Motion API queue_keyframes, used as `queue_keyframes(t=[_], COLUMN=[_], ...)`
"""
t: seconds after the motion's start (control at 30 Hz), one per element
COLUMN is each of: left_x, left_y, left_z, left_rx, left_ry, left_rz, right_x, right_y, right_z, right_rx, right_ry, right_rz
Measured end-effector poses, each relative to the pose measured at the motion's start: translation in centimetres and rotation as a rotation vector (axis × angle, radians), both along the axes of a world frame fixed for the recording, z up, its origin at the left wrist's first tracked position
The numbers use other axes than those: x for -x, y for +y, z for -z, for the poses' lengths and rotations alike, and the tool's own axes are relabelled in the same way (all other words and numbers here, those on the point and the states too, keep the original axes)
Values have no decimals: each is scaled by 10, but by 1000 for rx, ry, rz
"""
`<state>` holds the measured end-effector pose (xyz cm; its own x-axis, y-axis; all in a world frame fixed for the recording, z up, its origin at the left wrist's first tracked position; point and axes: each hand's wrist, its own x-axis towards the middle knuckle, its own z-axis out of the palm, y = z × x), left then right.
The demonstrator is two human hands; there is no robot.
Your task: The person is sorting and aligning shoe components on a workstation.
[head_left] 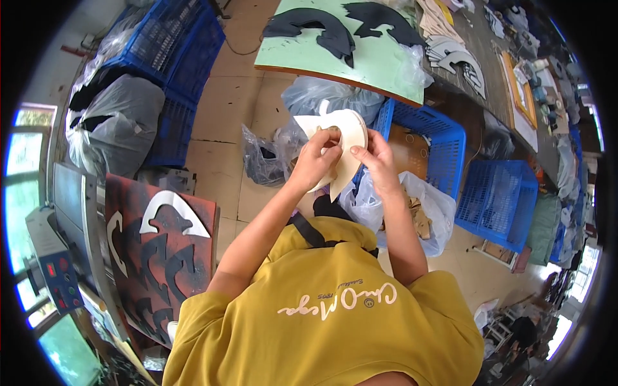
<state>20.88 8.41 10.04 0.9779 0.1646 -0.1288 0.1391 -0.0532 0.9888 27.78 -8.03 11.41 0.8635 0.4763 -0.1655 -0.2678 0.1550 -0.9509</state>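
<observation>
I hold a cream-white, curved, horseshoe-shaped piece of sheet material (351, 125) up in front of my body. It looks like a cut shoe-upper piece, perhaps in more than one layer. The fingers of my left hand (320, 156) are pinched together at its inner edge; whether they also hold something small there is hard to make out. My right hand (378, 164) grips the outer right side, its thumb on top and the other fingers behind. One pointed end of the piece hangs down between my hands.
Black curved pieces (309, 27) lie on a green tabletop (290, 55) ahead. At left, a white curved piece (168, 209) rests on a red board (203, 257) with black shapes, beside a machine with a control box (59, 276). Right of me are a blue crate (450, 138) and a plastic bag (441, 215) of scraps.
</observation>
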Motion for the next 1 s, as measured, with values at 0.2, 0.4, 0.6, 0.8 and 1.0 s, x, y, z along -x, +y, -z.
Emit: queue_keyframes(t=[0.2,0.4,0.6,0.8,1.0], left_x=[-35,-33,-14,6,27], left_y=[-29,-47,-42,-55,-90], left_z=[-20,-16,-7,3,-7], left_rx=[-34,-99,495,1185,1455], left_ry=[-99,-111,11,220,335], left_rz=[-81,-32,132,236,341], right_x=[-39,-41,-2,41,90], right_y=[-11,-16,-30,-59,-98], right_z=[0,-14,-16,-42,-53], right_rx=[169,88,199,241,249], right_ry=[-173,-22,-107,-134,-163], right_rz=[39,62,230,334,482])
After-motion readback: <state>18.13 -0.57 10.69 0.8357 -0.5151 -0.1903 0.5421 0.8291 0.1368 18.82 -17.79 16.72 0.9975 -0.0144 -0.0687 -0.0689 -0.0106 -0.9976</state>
